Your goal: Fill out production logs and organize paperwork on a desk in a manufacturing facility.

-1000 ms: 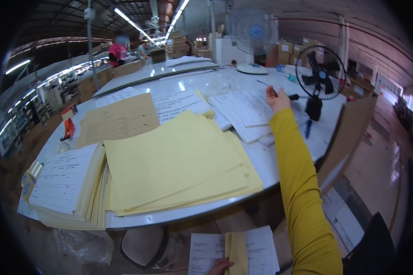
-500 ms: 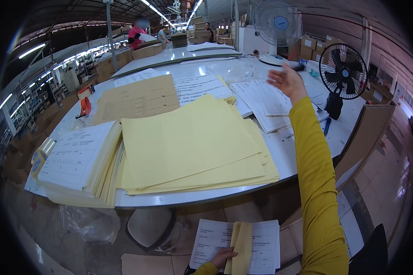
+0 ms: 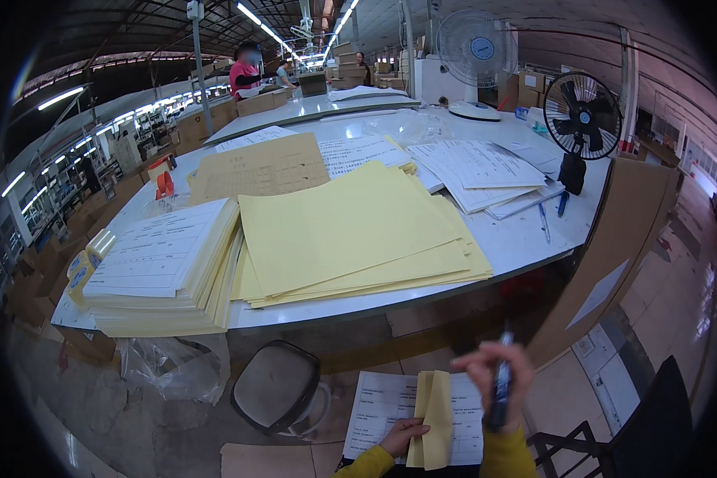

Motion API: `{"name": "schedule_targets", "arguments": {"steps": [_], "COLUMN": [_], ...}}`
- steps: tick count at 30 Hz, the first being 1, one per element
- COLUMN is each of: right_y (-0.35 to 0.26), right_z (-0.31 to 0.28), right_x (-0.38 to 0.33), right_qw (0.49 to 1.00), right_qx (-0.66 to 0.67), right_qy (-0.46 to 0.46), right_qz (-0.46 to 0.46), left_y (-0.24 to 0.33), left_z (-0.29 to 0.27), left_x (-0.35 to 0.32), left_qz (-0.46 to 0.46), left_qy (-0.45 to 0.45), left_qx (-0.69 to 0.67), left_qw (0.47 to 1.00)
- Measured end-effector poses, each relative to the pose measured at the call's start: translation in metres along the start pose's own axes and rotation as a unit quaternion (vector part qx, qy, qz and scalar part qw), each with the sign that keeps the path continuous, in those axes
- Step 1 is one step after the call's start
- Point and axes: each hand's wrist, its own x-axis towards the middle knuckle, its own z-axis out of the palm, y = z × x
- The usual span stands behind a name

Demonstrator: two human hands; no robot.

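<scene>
My left hand (image 3: 405, 436) is closed on a folded strip of yellow paper (image 3: 432, 410), its thumb pressed on top. The strip lies upright across white printed sheets (image 3: 378, 414) low in the view, below the table edge. To the right, my right hand (image 3: 506, 378) grips a black marker (image 3: 500, 394), held tilted above the right part of those sheets; motion blurs its fingers. Whether the marker is capped I cannot tell. On the table, large yellow sheets (image 3: 350, 231) lie in a loose pile beside a thick stack of printed forms (image 3: 163, 255).
A brown envelope (image 3: 259, 171), printed papers (image 3: 486, 171) and pens (image 3: 563, 203) lie farther back on the white table (image 3: 526, 243). A black fan (image 3: 581, 115) stands at the right. Below are a stool (image 3: 275, 386), a black chair (image 3: 645, 422) and a cardboard sheet (image 3: 605, 255).
My right hand has come back from the far right of the table, down toward my lap, with the marker. My left hand still holds the yellow paper strip.
</scene>
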Motion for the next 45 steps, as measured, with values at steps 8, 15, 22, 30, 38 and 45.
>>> {"name": "schedule_targets", "arguments": {"steps": [8, 15, 22, 30, 38, 45], "right_y": [0.033, 0.036, 0.045, 0.05, 0.046, 0.051], "right_z": [-0.026, -0.023, -0.035, -0.044, -0.047, -0.048], "right_x": [-0.162, -0.153, -0.164, -0.173, -0.168, -0.171], "right_qw": [0.927, 0.921, 0.926, 0.921, 0.912, 0.907], "right_qx": [-0.155, -0.209, -0.093, -0.004, 0.036, 0.051], "right_qy": [-0.111, -0.115, -0.062, -0.041, -0.035, -0.034], "right_qz": [0.324, 0.307, 0.36, 0.388, 0.408, 0.418], "left_y": [0.009, 0.007, 0.007, 0.01, 0.01, 0.014], "left_z": [0.013, 0.022, 0.033, 0.039, 0.045, 0.044], "left_x": [-0.009, -0.011, -0.017, -0.019, -0.019, -0.019], "left_qz": [0.047, 0.078, 0.078, 0.062, 0.083, 0.07], "left_qy": [-0.053, 0.029, 0.039, 0.03, 0.046, 0.021], "left_qx": [0.066, 0.172, 0.175, 0.202, 0.22, 0.22], "left_qw": [0.995, 0.982, 0.981, 0.977, 0.971, 0.973]}}
